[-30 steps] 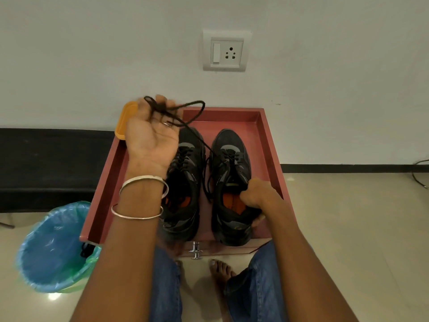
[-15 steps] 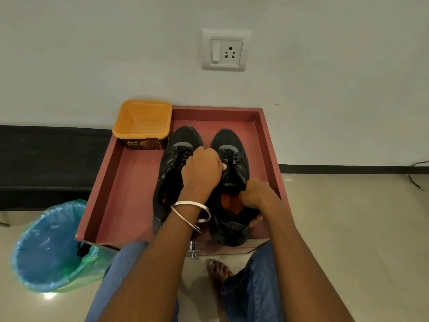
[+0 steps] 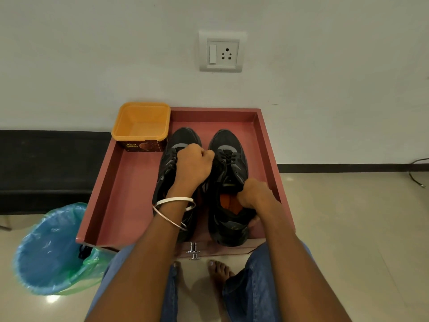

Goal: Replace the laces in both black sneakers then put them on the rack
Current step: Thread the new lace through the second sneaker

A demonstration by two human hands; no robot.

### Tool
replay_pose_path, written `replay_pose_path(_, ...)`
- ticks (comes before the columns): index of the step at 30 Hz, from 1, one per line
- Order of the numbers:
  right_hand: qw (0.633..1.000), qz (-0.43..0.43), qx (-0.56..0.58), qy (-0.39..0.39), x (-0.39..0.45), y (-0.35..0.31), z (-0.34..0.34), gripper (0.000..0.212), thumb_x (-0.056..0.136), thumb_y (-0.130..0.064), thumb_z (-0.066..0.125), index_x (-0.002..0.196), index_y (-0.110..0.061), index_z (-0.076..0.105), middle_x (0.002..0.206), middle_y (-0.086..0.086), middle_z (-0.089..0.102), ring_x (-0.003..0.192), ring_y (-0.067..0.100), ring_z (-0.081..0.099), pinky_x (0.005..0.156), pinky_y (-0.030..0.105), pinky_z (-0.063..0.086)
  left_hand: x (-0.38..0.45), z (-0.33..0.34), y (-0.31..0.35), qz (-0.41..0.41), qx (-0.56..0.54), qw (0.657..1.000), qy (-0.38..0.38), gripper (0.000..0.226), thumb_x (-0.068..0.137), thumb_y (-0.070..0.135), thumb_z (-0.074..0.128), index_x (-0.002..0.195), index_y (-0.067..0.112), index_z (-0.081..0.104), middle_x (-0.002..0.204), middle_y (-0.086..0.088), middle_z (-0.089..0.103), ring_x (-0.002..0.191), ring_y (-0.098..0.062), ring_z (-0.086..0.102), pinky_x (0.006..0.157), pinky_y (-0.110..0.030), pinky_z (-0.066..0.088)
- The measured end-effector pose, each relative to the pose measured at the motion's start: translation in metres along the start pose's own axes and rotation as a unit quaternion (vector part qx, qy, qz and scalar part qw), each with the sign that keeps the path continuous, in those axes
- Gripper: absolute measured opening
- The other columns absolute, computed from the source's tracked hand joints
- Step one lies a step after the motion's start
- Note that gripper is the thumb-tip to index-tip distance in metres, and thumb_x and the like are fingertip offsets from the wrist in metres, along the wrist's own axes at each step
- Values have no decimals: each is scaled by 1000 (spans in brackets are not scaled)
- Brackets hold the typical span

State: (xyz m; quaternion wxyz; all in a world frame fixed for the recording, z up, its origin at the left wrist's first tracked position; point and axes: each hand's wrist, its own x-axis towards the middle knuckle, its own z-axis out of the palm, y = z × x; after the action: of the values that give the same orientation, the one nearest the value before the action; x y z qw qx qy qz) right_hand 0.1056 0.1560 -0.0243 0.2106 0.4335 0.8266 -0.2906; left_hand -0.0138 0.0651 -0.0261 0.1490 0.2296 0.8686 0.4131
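Note:
Two black sneakers stand side by side, toes to the wall, in a reddish-brown drawer-like tray (image 3: 130, 194). My left hand (image 3: 193, 167) is a closed fist between the left sneaker (image 3: 183, 137) and the right sneaker (image 3: 228, 145), over the laces of the right one; the black lace it pulled earlier is hidden inside the fist. My right hand (image 3: 254, 192) pinches the collar of the right sneaker at its orange-lined opening. Two silver bangles ring my left wrist.
An empty orange tub (image 3: 141, 123) sits in the tray's far left corner. A bin with a blue liner (image 3: 50, 249) stands on the floor at the left. A chrome knob (image 3: 193, 251) juts from the tray front above my bare feet. A white wall with a socket is behind.
My left hand, raised a second ago with a loop of black lace, has dropped onto the laces between the shoes and closed. My right hand has stayed on the right sneaker.

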Motion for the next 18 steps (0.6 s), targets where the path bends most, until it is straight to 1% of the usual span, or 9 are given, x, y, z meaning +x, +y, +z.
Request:
replay_pose_path(2, 1000, -1, -5, 3, 0, 0, 0, 25, 97, -17, 51, 117, -4, 56, 76, 3, 43, 80, 20, 49, 75, 27, 43, 3, 4, -3, -15, -34, 999, 13, 12, 90, 7, 52, 80, 5, 59, 75, -8, 64, 62, -22, 65, 64, -34, 55)
replay_pose_path(4, 1000, -4, -7, 5, 1, 1, 0, 24, 96, -17, 52, 116, -4, 57, 82, 5, 47, 81, 21, 50, 75, 28, 43, 5, 8, -6, -38, -70, 997, 10, 12, 92, 2, 49, 97, 8, 58, 88, -13, 63, 65, -28, 69, 64, -41, 59)
replay_pose_path(7, 1000, -6, -6, 7, 2, 0, 2, 24, 96, -18, 52, 115, -4, 57, 85, 6, 48, 80, 20, 50, 74, 28, 44, 7, 14, -11, -21, 17, 1000, -6, 15, 92, 7, 56, 105, 8, 65, 95, -18, 67, 69, -31, 69, 70, -41, 59)
replay_pose_path(10, 1000, -5, -1, 7, 4, 1, 3, 23, 96, -18, 52, 114, -4, 57, 89, 7, 50, 82, 21, 52, 75, 29, 45, 5, 17, -5, -15, 66, 996, -63, 14, 90, 16, 65, 89, 5, 72, 73, -16, 70, 58, -27, 69, 68, -36, 60)
replay_pose_path(12, 1000, -5, 2, 11, 4, 1, 3, 22, 96, -18, 52, 112, -5, 57, 82, 5, 50, 80, 21, 52, 75, 28, 45, 3, 16, -2, -28, 97, 993, -63, 18, 91, 18, 64, 81, 5, 71, 65, -14, 67, 54, -26, 67, 63, -36, 60)
replay_pose_path(14, 1000, -8, -1, 16, 4, 2, 3, 20, 96, -18, 52, 110, -5, 58, 74, 3, 46, 75, 19, 52, 73, 28, 45, 5, 17, -2, -12, 148, 988, -49, 28, 91, 19, 61, 72, -1, 61, 68, -14, 63, 61, -32, 65, 58, -37, 57)
replay_pose_path(16, 1000, -10, -3, 18, 4, 2, 3, 19, 96, -18, 52, 109, -5, 58, 73, 2, 45, 66, 15, 49, 72, 27, 44, 4, 18, -1, 19, 188, 981, -40, 38, 93, 18, 55, 60, 3, 44, 63, -12, 52, 66, -37, 59, 50, -33, 43)
replay_pose_path(17, 1000, -11, -2, 16, 5, 2, 3, 19, 97, -18, 52, 110, -5, 58, 74, 2, 46, 64, 14, 48, 72, 26, 43, 3, 18, 1, 31, 193, 980, -37, 37, 93, 18, 51, 60, 5, 40, 64, -11, 50, 70, -38, 58, 52, -33, 39)
replay_pose_path(18, 1000, -13, 0, 15, 5, 2, 3, 20, 97, -18, 52, 110, -5, 58, 76, 3, 47, 65, 14, 49, 72, 27, 44, 3, 19, 2, 39, 195, 980, -34, 33, 95, 19, 47, 65, 5, 43, 70, -13, 54, 78, -38, 58, 59, -35, 41)
